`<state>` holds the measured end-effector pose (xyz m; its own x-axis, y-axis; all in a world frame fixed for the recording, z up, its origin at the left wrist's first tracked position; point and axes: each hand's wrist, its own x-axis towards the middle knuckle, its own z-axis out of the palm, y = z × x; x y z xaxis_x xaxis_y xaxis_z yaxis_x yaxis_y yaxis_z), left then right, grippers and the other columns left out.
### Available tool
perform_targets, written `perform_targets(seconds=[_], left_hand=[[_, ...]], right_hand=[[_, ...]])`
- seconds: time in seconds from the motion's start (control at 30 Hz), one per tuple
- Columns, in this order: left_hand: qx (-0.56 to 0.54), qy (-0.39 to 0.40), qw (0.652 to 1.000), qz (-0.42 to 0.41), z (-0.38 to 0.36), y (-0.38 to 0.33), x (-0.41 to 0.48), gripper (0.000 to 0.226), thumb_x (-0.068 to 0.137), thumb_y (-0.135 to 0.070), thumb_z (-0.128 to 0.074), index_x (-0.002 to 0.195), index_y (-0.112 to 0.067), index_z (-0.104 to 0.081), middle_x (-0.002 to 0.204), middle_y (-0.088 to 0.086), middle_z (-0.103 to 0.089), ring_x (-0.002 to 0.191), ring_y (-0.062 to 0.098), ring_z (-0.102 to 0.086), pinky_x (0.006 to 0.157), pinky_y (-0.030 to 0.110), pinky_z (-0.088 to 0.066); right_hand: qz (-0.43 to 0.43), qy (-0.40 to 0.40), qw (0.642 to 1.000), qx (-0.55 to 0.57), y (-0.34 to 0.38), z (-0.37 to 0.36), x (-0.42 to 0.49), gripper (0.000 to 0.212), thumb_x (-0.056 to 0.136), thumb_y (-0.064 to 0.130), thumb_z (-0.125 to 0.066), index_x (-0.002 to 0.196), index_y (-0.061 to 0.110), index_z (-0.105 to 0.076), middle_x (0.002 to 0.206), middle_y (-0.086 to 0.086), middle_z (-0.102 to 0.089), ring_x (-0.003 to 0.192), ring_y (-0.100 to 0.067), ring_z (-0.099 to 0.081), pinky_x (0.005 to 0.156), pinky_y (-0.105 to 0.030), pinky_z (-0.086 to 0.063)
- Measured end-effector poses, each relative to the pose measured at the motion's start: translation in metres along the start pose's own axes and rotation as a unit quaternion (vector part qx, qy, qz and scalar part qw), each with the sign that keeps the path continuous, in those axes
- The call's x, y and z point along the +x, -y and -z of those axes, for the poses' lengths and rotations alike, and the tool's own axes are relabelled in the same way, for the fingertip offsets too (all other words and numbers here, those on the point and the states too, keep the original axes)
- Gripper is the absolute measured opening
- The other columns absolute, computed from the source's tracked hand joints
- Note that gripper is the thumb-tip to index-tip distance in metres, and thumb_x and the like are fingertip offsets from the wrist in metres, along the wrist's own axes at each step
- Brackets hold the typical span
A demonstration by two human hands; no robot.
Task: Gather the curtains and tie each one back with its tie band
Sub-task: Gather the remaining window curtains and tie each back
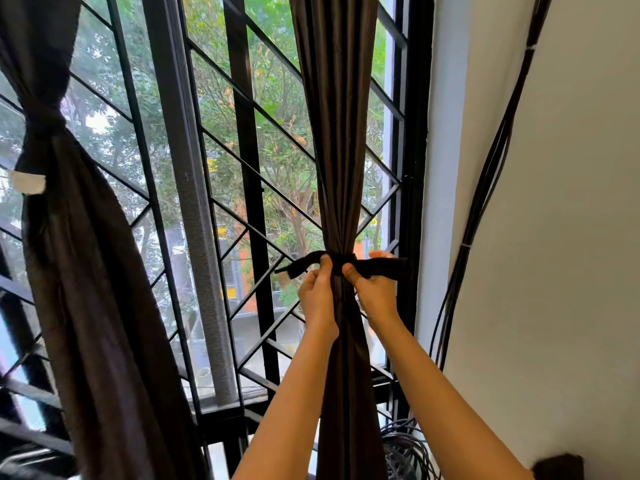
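Note:
A dark brown curtain [337,133] hangs gathered into a narrow bundle in front of the right window pane. A black tie band [384,266] wraps around it at hand height, its ends sticking out left and right. My left hand [317,292] pinches the left end of the band, thumb pressed against the bundle. My right hand [375,292] grips the right end. At the far left a second dark curtain [79,237] hangs gathered, cinched by its own dark band [43,117], with a white tag [27,181] below it.
Black window frame and diagonal grille bars [242,202] stand behind the curtains. Several black cables [485,188] run down the white wall at right, ending in a coil [405,448] on the sill. A dark object [557,467] sits at the bottom right.

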<state>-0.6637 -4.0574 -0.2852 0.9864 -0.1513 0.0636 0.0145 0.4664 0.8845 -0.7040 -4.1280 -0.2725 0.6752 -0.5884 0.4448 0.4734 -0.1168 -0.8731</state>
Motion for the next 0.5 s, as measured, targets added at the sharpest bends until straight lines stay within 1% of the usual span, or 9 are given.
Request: perform_targets(seconds=[0.07, 0.1, 0.13, 0.2, 0.27, 0.33, 0.37, 0.43, 0.5], left_hand=[[0.003, -0.001, 1.0, 0.022, -0.001, -0.004, 0.0, 0.034, 0.084, -0.049, -0.065, 0.09, -0.015, -0.069, 0.093, 0.009, -0.072, 0.091, 0.029, -0.068, 0.088, 0.046, -0.054], [0.004, -0.001, 0.999, 0.032, -0.002, -0.007, -0.001, 0.038, 0.083, -0.049, -0.065, 0.097, -0.015, -0.069, 0.096, 0.01, -0.073, 0.091, 0.028, -0.069, 0.088, 0.046, -0.054], [0.003, 0.011, 0.999, 0.046, -0.003, -0.008, -0.001, 0.041, 0.083, -0.05, -0.065, 0.103, -0.015, -0.069, 0.099, 0.01, -0.073, 0.092, 0.028, -0.069, 0.088, 0.046, -0.054], [0.001, 0.033, 0.997, 0.07, -0.005, -0.008, 0.003, 0.044, 0.082, -0.052, -0.064, 0.108, -0.017, -0.069, 0.103, 0.011, -0.072, 0.092, 0.028, -0.07, 0.087, 0.046, -0.055], [-0.011, 0.032, 0.996, 0.082, -0.007, -0.01, 0.003, 0.04, 0.085, -0.047, -0.063, 0.109, -0.015, -0.068, 0.098, 0.009, -0.072, 0.086, 0.027, -0.07, 0.076, 0.04, -0.058], [-0.022, 0.019, 0.996, 0.083, -0.009, -0.01, 0.004, 0.033, 0.089, -0.041, -0.061, 0.109, -0.015, -0.066, 0.093, 0.006, -0.07, 0.078, 0.023, -0.068, 0.06, 0.03, -0.055], [-0.022, 0.009, 0.997, 0.074, -0.01, -0.01, 0.004, 0.03, 0.09, -0.038, -0.06, 0.109, -0.015, -0.065, 0.094, 0.006, -0.07, 0.076, 0.022, -0.067, 0.056, 0.028, -0.053], [-0.021, -0.003, 0.998, 0.053, -0.013, -0.011, 0.003, 0.023, 0.092, -0.033, -0.059, 0.105, -0.016, -0.065, 0.098, 0.009, -0.07, 0.077, 0.023, -0.067, 0.058, 0.029, -0.054], [-0.021, -0.001, 0.999, 0.05, -0.014, -0.011, 0.005, 0.017, 0.092, -0.03, -0.059, 0.098, -0.016, -0.065, 0.1, 0.012, -0.07, 0.082, 0.026, -0.067, 0.069, 0.035, -0.055]], right_hand=[[-0.011, 0.014, 1.0, 0.006, -0.003, 0.001, 0.003, 0.029, 0.084, 0.002, -0.067, 0.104, 0.017, -0.053, 0.102, -0.01, -0.063, 0.093, -0.017, -0.064, 0.088, -0.03, -0.053], [-0.021, 0.023, 0.999, 0.007, -0.005, 0.001, 0.005, 0.027, 0.084, 0.004, -0.067, 0.104, 0.02, -0.057, 0.105, -0.011, -0.065, 0.098, -0.02, -0.064, 0.09, -0.032, -0.052], [-0.032, 0.033, 0.999, 0.011, -0.005, 0.002, 0.006, 0.024, 0.086, 0.005, -0.066, 0.1, 0.023, -0.06, 0.105, -0.01, -0.066, 0.1, -0.021, -0.064, 0.09, -0.031, -0.052], [-0.046, 0.054, 0.997, 0.012, -0.002, 0.006, 0.009, 0.02, 0.088, 0.006, -0.064, 0.098, 0.023, -0.062, 0.1, -0.005, -0.066, 0.096, -0.018, -0.063, 0.082, -0.022, -0.051], [-0.051, 0.068, 0.996, -0.002, 0.003, 0.01, 0.012, 0.019, 0.088, 0.005, -0.062, 0.106, 0.014, -0.063, 0.097, -0.005, -0.065, 0.091, -0.016, -0.063, 0.071, -0.014, -0.05], [-0.056, 0.082, 0.995, -0.008, 0.004, 0.014, 0.016, 0.018, 0.089, 0.002, -0.06, 0.105, 0.01, -0.061, 0.092, -0.003, -0.064, 0.08, -0.009, -0.062, 0.063, -0.008, -0.049], [-0.057, 0.092, 0.994, -0.016, 0.005, 0.015, 0.018, 0.016, 0.09, 0.001, -0.059, 0.103, 0.01, -0.06, 0.091, -0.003, -0.064, 0.077, -0.006, -0.061, 0.06, -0.007, -0.049], [-0.064, 0.112, 0.991, -0.032, 0.008, 0.017, 0.02, 0.013, 0.09, 0.002, -0.058, 0.1, 0.011, -0.06, 0.091, -0.004, -0.064, 0.079, -0.008, -0.061, 0.065, -0.01, -0.049], [-0.067, 0.139, 0.987, -0.045, 0.01, 0.02, 0.023, 0.013, 0.091, 0.004, -0.058, 0.098, 0.014, -0.06, 0.092, -0.002, -0.064, 0.085, -0.011, -0.06, 0.081, -0.018, -0.048]])
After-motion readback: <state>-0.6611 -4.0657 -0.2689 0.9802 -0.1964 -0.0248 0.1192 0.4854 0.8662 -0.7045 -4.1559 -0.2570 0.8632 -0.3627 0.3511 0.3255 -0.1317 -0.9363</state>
